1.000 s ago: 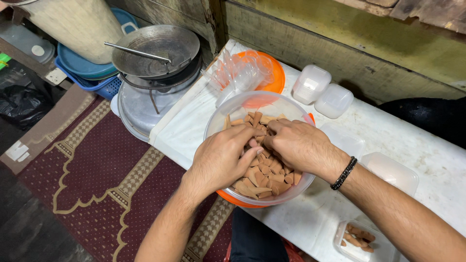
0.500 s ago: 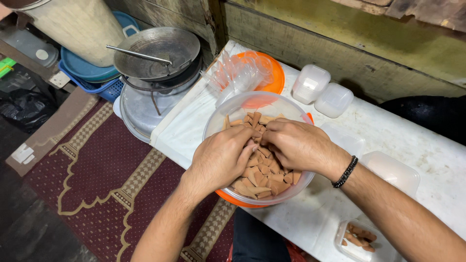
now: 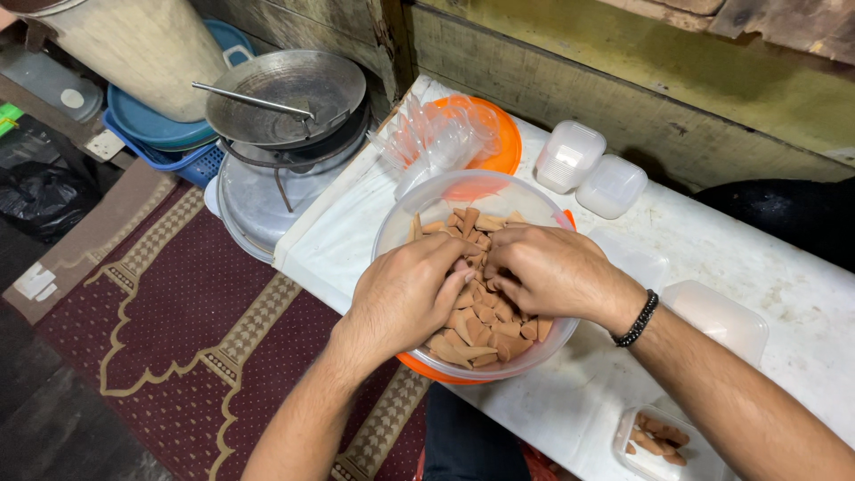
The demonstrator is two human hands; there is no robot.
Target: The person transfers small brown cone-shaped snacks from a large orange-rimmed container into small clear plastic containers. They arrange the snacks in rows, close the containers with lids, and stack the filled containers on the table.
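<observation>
Digging on in the bowl, left hand and right hand both stay curled, grasping brown pieces, hardly shifted since before.

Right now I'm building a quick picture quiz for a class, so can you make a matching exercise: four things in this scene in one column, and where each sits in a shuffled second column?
Things:
1. clear bowl
2. metal pan
3. small lidded tubs
4. small open tub with a few brown pieces

Places:
A. near table edge, under the right forearm
B. on the stove left of the table
C. under both hands, full of brown pieces
D. far side of the table, by the wall

Pairs: 1-C, 2-B, 3-D, 4-A
</observation>
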